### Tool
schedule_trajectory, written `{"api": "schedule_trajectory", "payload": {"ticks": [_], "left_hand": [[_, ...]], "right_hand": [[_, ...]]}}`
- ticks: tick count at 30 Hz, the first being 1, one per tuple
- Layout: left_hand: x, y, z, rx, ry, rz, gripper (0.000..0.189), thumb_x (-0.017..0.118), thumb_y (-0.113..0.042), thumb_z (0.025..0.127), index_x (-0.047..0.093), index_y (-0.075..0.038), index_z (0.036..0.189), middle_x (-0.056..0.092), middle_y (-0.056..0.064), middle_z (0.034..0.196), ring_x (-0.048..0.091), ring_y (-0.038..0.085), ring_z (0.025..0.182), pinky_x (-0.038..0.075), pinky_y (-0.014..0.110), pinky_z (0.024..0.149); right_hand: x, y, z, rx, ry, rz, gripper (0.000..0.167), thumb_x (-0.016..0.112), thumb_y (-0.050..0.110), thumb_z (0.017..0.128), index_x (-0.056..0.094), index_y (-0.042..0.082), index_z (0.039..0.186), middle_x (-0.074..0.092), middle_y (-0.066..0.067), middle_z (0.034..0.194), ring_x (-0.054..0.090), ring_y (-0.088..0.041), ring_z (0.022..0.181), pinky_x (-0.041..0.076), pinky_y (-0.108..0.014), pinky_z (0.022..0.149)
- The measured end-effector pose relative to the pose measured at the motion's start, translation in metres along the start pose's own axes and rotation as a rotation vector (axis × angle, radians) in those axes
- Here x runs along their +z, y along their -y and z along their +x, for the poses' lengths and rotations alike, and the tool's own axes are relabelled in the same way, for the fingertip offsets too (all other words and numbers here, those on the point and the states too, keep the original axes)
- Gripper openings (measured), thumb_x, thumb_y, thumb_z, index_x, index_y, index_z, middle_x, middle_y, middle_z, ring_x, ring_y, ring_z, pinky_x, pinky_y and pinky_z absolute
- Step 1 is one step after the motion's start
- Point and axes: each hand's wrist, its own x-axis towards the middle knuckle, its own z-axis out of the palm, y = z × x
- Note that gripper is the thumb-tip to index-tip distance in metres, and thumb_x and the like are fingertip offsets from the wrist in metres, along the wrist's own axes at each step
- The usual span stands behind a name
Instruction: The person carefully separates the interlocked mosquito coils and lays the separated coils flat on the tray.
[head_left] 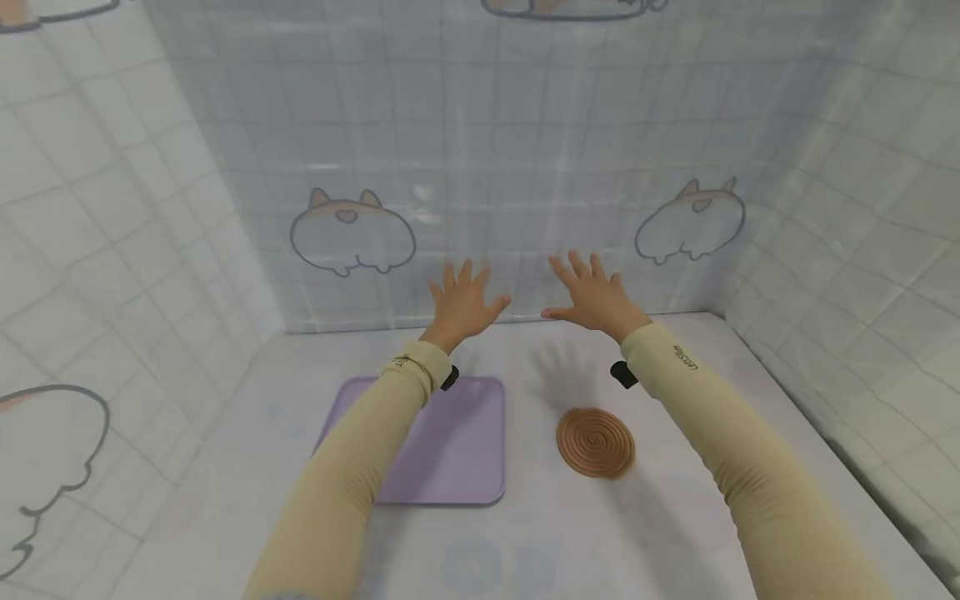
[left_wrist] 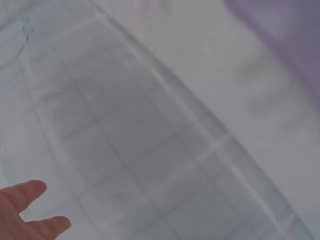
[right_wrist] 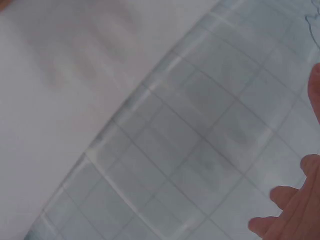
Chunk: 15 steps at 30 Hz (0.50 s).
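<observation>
Both hands are raised above the white table with fingers spread, holding nothing. My left hand [head_left: 462, 308] is above the far part of a flat purple tray [head_left: 457, 450], whose left part is hidden by the forearm. To the right, my right hand [head_left: 596, 300] hovers beyond a brown spiral coil [head_left: 595, 442], round and flat on the table. In the left wrist view, a thumb and finger of the left hand [left_wrist: 25, 215] show at the lower left corner. Fingertips of the right hand [right_wrist: 295, 200] enter the right wrist view from its right edge.
A white wall [head_left: 495, 167] with a grid pattern and cartoon animal drawings stands behind the table [head_left: 525, 533]. Similar side walls rise at the left [head_left: 112, 208] and right [head_left: 877, 250]. Shadows of the hands fall on the tabletop.
</observation>
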Motion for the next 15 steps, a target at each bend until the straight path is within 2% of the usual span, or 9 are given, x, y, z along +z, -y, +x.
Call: {"api": "schedule_trajectory", "payload": {"ticks": [7,10,15], "left_hand": [[0.032,-0.013,-0.021,0.068,-0.005,0.013,0.068,0.045,-0.058,0.089,0.035,-0.017,0.143,0.021,0.015,0.15,0.011,0.043,0.136,0.013,0.067,0.101],[0.045,-0.022,-0.033,0.093,0.007,0.013,0.068,0.046,-0.057,0.089,0.037,-0.016,0.142,0.024,0.014,0.149,0.015,0.042,0.136,0.018,0.065,0.101],[0.063,-0.043,-0.053,0.118,0.046,-0.014,0.068,0.049,-0.057,0.088,0.037,-0.015,0.141,0.028,0.013,0.148,0.021,0.041,0.134,0.024,0.062,0.1]], "right_hand": [[0.023,-0.004,-0.028,-0.064,-0.025,0.04,0.102,0.056,0.065,0.078,-0.003,0.022,0.149,0.01,-0.016,0.153,0.008,-0.048,0.134,0.02,-0.071,0.094],[0.032,-0.008,-0.043,-0.066,-0.005,0.048,0.103,0.056,0.066,0.077,-0.003,0.021,0.149,0.011,-0.016,0.152,0.009,-0.047,0.135,0.02,-0.071,0.094],[0.05,-0.015,-0.065,-0.051,0.042,0.105,0.104,0.062,0.06,0.077,0.001,0.017,0.149,0.015,-0.018,0.151,0.012,-0.049,0.133,0.022,-0.071,0.094]]}}
